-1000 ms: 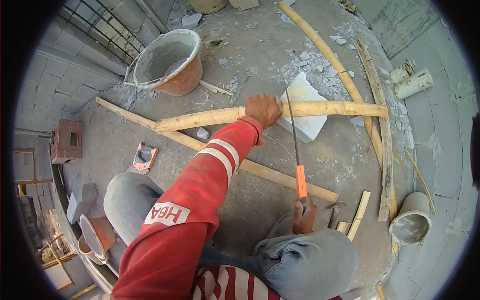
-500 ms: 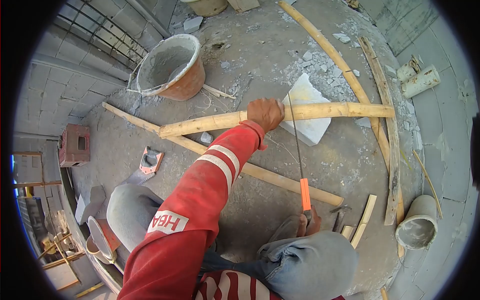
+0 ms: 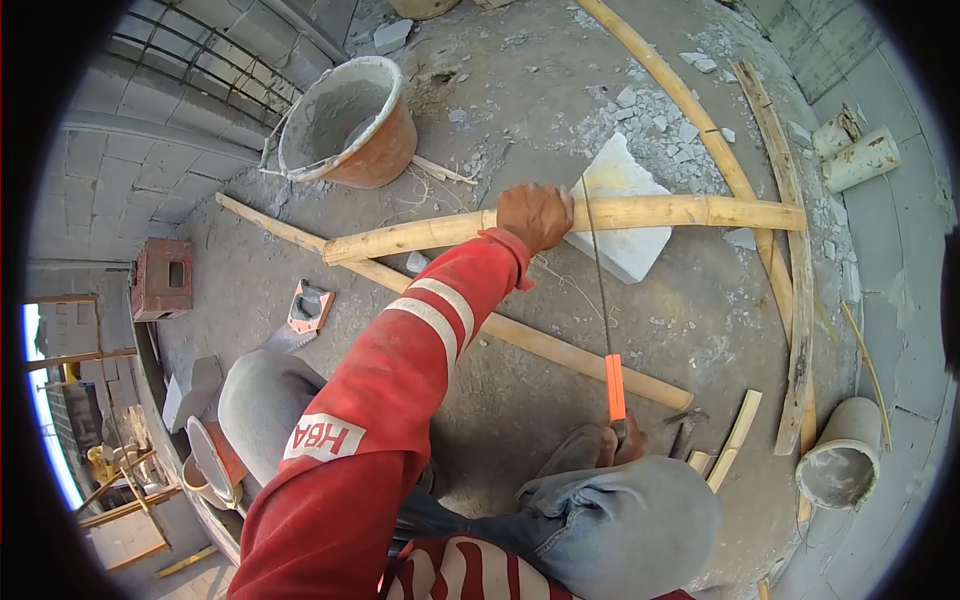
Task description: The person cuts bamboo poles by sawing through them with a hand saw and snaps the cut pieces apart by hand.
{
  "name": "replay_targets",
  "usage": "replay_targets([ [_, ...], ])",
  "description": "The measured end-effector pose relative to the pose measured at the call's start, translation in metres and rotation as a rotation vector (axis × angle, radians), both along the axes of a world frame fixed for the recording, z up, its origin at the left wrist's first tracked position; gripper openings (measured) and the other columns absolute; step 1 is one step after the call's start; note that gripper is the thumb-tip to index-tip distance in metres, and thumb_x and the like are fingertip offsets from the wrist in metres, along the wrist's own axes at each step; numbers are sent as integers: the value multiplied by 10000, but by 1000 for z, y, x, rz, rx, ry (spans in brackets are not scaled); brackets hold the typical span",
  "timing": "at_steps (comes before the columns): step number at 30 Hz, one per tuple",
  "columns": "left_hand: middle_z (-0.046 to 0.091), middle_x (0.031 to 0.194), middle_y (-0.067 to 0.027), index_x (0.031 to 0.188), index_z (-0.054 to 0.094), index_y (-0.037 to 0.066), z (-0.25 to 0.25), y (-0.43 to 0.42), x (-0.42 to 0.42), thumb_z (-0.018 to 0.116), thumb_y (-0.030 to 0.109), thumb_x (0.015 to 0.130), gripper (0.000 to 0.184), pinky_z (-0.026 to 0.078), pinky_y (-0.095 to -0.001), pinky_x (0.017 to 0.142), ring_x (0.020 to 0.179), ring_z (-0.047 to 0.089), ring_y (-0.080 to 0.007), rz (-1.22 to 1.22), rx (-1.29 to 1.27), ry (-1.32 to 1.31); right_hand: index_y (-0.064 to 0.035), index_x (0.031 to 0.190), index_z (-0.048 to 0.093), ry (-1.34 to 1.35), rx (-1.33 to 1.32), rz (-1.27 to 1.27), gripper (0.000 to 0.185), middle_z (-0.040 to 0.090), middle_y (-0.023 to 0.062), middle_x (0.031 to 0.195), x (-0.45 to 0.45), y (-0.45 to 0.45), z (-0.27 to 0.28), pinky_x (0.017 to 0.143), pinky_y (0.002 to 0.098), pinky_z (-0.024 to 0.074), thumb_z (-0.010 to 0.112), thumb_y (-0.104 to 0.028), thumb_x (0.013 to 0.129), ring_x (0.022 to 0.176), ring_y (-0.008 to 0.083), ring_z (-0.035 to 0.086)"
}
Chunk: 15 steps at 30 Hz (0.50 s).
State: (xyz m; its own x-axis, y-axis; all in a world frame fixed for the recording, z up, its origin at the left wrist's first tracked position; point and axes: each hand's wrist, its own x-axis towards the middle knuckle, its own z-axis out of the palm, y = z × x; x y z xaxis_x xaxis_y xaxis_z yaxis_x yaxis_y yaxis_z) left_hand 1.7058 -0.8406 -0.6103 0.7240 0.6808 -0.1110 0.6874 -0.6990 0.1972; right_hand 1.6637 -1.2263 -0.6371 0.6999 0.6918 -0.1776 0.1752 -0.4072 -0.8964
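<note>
My left hand (image 3: pixel 535 216) is closed around a bamboo pole (image 3: pixel 660 212), pressing it down from above. The pole lies across a white block (image 3: pixel 628 250) and over other bamboo pieces. Down by my knee, my right hand (image 3: pixel 629 441) is wrapped round the handle of a handsaw (image 3: pixel 615 388) with an orange grip, partly hidden by my leg. Its thin blade, seen edge-on, crosses the pole just right of my left hand. A second handsaw (image 3: pixel 310 306) with an orange and grey handle lies on the floor to the left, its blade partly behind my knee.
An orange bucket (image 3: pixel 385 155) coated in cement stands at the upper left. A red hollow block (image 3: pixel 162 280) sits by the left edge. More bamboo (image 3: pixel 590 368), a weathered plank (image 3: pixel 790 330), a hammer (image 3: pixel 684 432) and a grey pail (image 3: pixel 840 455) lie around. Rubble (image 3: pixel 650 125) is scattered beyond the white block.
The view has shifted slightly, so the floor objects appear a little higher and further right. Both hands keep their holds, and the saw blade still crosses the bamboo pole at about the same place.
</note>
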Motion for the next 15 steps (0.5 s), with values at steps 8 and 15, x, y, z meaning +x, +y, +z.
replay_targets([
  [8,728,858,-253,889,752,45,-3,-1,0,435,370,1014,470,589,-514,719,772,728,-433,43,36,-2,59,1099,603,-33,129,42,368,605,240,791,68,158,28,726,454,455,544,-301,1050,739,415,606],
  [15,730,860,-252,895,751,43,-2,0,0,432,371,1018,474,591,-508,725,782,729,-433,7,16,11,20,1060,619,6,69,17,410,505,17,653,2,7,12,561,299,392,541,-380,1014,577,106,476],
])
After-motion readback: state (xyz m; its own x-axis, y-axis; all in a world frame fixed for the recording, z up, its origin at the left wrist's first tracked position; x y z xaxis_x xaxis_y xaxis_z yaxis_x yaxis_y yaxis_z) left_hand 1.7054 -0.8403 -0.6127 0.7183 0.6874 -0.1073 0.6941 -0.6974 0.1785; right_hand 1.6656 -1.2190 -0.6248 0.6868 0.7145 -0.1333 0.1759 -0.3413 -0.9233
